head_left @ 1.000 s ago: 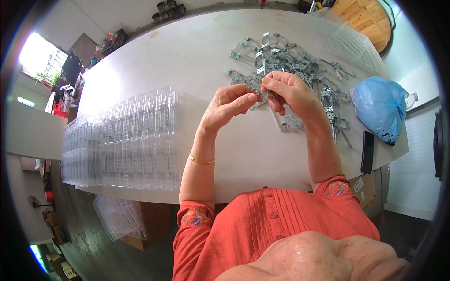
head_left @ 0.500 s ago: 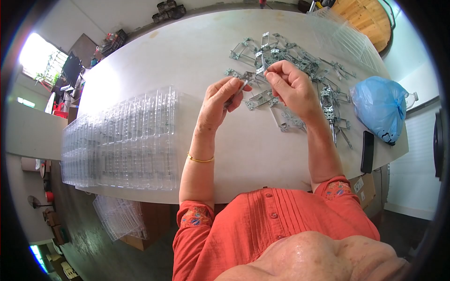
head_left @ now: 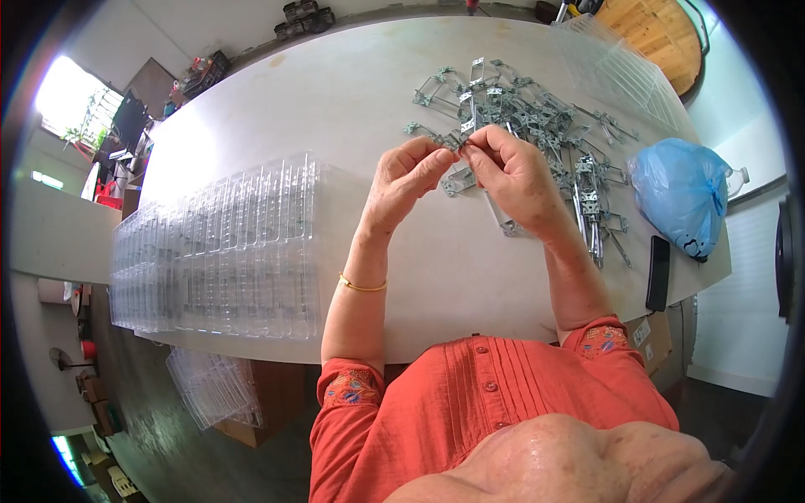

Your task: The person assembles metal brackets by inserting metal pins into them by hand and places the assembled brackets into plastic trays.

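Note:
Near the middle of the table, my left hand and my right hand meet fingertip to fingertip. Both pinch a small grey metal part between them, and its lower side is hidden by the fingers. Right behind and to the right of my hands spreads a tangled pile of grey metal brackets and rods. Another bracket lies on the table just below my fingertips, partly covered by my right hand.
Clear plastic trays stand in stacks at the left of the table. At the right are a tied blue plastic bag and a black phone. More clear trays lie at the back right; others rest on a box below the table.
Half a second ago my hands were apart, with a metal part in the left. Now they have come together, my right hand lower and further left, and both grip the small part.

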Demonstrator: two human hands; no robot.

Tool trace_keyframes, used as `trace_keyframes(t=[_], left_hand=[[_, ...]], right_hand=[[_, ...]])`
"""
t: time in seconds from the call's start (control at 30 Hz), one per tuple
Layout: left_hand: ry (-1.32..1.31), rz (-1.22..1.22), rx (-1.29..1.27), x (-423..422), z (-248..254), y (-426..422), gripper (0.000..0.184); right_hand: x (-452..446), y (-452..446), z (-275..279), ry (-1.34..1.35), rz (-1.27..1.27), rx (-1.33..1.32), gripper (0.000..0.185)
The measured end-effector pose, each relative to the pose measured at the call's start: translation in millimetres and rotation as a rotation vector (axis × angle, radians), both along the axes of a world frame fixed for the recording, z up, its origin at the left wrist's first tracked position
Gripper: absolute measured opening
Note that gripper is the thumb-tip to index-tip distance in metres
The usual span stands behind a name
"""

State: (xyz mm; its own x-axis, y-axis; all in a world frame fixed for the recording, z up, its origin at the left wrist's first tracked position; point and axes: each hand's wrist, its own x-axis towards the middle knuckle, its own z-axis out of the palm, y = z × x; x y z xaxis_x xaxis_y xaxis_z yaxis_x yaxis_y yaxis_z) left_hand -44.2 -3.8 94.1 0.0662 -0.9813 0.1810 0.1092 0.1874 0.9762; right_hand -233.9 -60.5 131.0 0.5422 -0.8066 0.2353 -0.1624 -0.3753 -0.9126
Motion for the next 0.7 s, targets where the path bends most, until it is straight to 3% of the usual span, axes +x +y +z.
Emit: trace_keyframes(t=[0.1,0.2,0.5,0.6,0.7], left_hand=[[-0.053,0.025,-0.013,-1,1,0,0.039],[-0.069,0.032,-0.04,0,0,1,0.036],[-0.027,0.058,-0.104,-2,0,2,0.034],[-0.048,0.088,-0.086,0,1,1,0.034],[-0.028,0.084,-0.06,0,2,4,0.032]], right_hand=[[-2,4,17,-0.031,0.059,0.225,0.013],[-3,3,17,-0.01,0.058,0.27,0.014],[-8,1,21,-0.001,0.131,0.266,0.015],[-10,-3,15,0.092,0.08,0.082,0.013],[-15,-10,18,0.063,0.026,0.189,0.013]])
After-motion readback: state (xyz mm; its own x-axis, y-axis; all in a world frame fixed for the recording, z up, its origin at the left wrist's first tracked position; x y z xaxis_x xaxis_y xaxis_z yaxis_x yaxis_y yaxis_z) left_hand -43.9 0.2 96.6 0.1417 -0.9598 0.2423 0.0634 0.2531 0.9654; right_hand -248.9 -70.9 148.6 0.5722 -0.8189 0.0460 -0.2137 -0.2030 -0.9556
